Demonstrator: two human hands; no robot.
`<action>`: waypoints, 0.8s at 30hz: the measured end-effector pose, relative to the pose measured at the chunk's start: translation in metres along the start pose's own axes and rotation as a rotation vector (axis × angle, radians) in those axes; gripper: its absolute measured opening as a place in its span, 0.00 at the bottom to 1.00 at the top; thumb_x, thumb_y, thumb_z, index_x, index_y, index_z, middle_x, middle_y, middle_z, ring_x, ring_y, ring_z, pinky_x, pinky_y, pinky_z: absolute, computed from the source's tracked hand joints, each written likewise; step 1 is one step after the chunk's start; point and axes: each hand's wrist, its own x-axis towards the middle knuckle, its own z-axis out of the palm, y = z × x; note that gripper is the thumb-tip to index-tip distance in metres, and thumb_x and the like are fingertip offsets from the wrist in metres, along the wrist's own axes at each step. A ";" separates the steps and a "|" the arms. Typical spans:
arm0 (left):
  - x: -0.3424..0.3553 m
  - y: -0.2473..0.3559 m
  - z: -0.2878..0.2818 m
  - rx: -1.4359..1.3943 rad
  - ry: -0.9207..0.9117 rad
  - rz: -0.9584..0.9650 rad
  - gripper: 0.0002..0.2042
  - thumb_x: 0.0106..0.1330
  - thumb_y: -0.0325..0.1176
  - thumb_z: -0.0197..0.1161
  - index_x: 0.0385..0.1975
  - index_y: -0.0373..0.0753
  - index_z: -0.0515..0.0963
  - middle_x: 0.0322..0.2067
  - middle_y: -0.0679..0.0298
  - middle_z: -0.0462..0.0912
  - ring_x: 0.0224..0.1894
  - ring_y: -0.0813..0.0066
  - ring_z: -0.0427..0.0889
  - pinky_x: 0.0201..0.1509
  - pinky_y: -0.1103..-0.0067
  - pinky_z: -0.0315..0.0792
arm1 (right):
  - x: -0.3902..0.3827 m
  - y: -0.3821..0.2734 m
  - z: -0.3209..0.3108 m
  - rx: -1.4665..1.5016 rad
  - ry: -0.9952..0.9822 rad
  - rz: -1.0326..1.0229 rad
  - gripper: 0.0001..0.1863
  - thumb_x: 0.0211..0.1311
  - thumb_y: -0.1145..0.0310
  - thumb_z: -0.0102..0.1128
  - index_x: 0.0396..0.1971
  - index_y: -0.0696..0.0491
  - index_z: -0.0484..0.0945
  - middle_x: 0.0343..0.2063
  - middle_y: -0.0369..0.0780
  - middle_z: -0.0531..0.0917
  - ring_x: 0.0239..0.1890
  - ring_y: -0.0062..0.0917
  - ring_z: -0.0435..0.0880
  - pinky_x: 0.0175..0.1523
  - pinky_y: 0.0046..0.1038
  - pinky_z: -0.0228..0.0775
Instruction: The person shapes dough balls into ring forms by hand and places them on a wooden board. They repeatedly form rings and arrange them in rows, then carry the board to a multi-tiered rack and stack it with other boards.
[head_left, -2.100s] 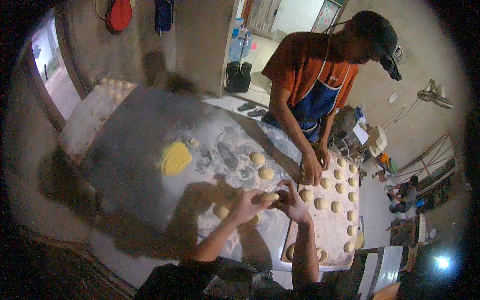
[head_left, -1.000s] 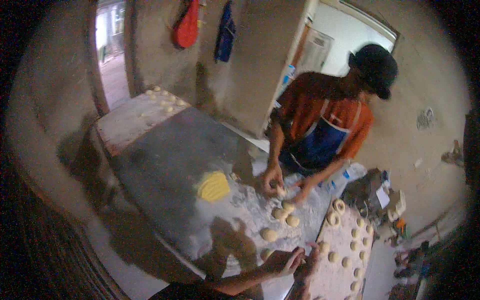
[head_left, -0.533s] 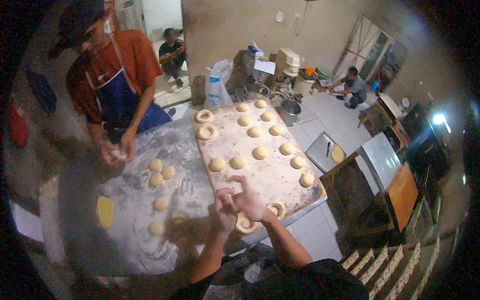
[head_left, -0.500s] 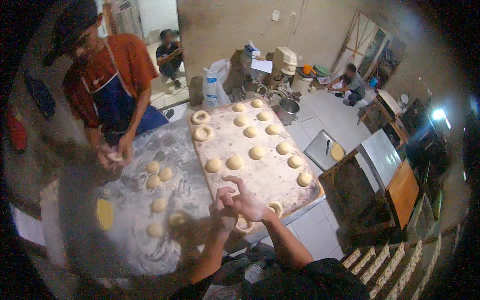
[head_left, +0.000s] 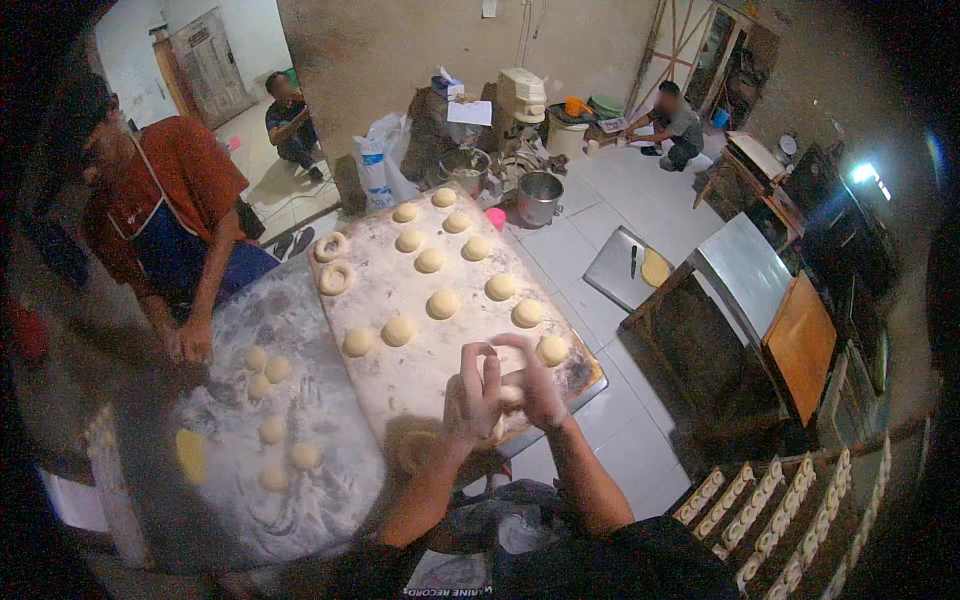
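My left hand and my right hand are close together above the near right part of a floured board. Their fingers curl around a piece of pale dough; motion blur and the fingers hide its exact shape. Just left of my left wrist, a dough ring lies in shadow on the board's near edge. Rounded dough balls stand in loose rows beyond my hands. At the board's far left corner lie two more dough rings.
Flour covers a metal table on the left, with several dough balls and a flat yellow dough sheet. A co-worker stands at its far left, hands together. Trays of shaped dough stand low right, near a metal-topped cabinet.
My view has turned, so the board sits further left. My hands have moved right over the board, toward its right edge. The co-worker's hands have come down nearer the table.
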 end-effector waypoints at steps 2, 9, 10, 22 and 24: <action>0.006 0.005 0.013 -0.069 0.043 0.019 0.11 0.75 0.40 0.45 0.49 0.41 0.62 0.22 0.41 0.78 0.30 0.33 0.79 0.29 0.53 0.69 | -0.003 0.001 -0.010 -0.186 0.314 -0.124 0.27 0.72 0.49 0.42 0.63 0.49 0.59 0.31 0.39 0.80 0.29 0.22 0.82 0.28 0.24 0.74; 0.030 -0.003 0.043 -0.030 -0.072 0.111 0.14 0.74 0.45 0.46 0.47 0.41 0.65 0.22 0.44 0.80 0.30 0.33 0.79 0.33 0.49 0.71 | -0.019 -0.015 -0.032 0.588 0.192 0.090 0.24 0.72 0.51 0.40 0.63 0.45 0.63 0.32 0.35 0.76 0.27 0.19 0.74 0.29 0.22 0.68; 0.032 -0.006 0.044 0.027 -0.089 0.046 0.16 0.74 0.47 0.44 0.47 0.42 0.67 0.25 0.41 0.80 0.34 0.34 0.79 0.36 0.49 0.70 | -0.020 -0.011 -0.037 0.766 0.229 0.046 0.30 0.69 0.45 0.44 0.63 0.48 0.64 0.36 0.36 0.77 0.30 0.16 0.75 0.29 0.18 0.66; 0.034 -0.032 0.045 0.753 -0.373 -0.208 0.37 0.65 0.54 0.58 0.68 0.39 0.56 0.58 0.42 0.68 0.59 0.40 0.70 0.62 0.53 0.64 | -0.027 0.080 -0.043 -0.706 0.342 0.311 0.43 0.54 0.60 0.67 0.64 0.63 0.54 0.54 0.59 0.71 0.58 0.53 0.72 0.62 0.46 0.64; 0.029 -0.038 0.044 0.764 -0.397 -0.118 0.38 0.63 0.52 0.61 0.68 0.40 0.56 0.56 0.42 0.70 0.56 0.41 0.72 0.61 0.53 0.65 | -0.029 0.075 -0.039 -0.780 0.272 0.337 0.42 0.53 0.60 0.67 0.63 0.63 0.57 0.54 0.58 0.72 0.57 0.52 0.72 0.61 0.47 0.64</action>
